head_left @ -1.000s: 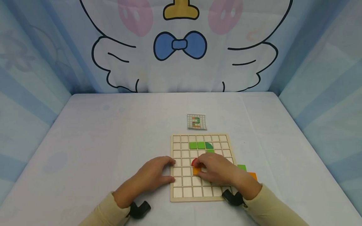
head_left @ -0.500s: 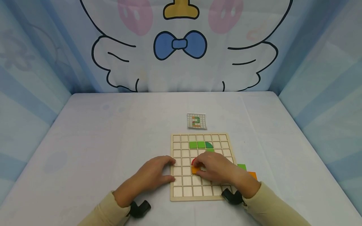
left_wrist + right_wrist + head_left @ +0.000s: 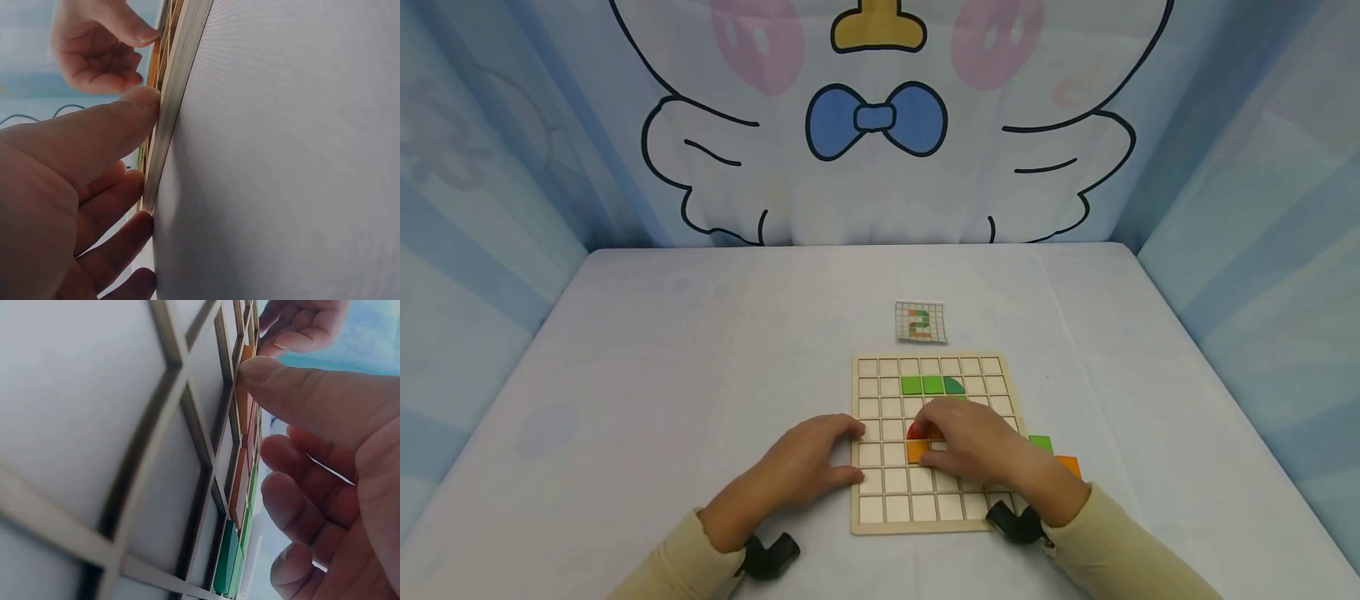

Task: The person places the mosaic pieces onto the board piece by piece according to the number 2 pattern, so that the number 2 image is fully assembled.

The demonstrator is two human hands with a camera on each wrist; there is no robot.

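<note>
Grid board (image 3: pixel 932 527) matt wood; tablecloth (image 3: pixel 715 350) matt cloth; card (image 3: pixel 921 322) paper-looking.

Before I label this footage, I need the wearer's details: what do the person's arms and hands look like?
The left sleeve and right sleeve are long and plain pale khaki. The left hand and right hand wear no gloves. A black, bent, tubular piece shows at each wrist: left piece, right piece.

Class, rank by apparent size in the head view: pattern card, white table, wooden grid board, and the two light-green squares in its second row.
1. White table
2. Wooden grid board
3. Pattern card
4. Left light-green square and right light-green square: look alike
</note>
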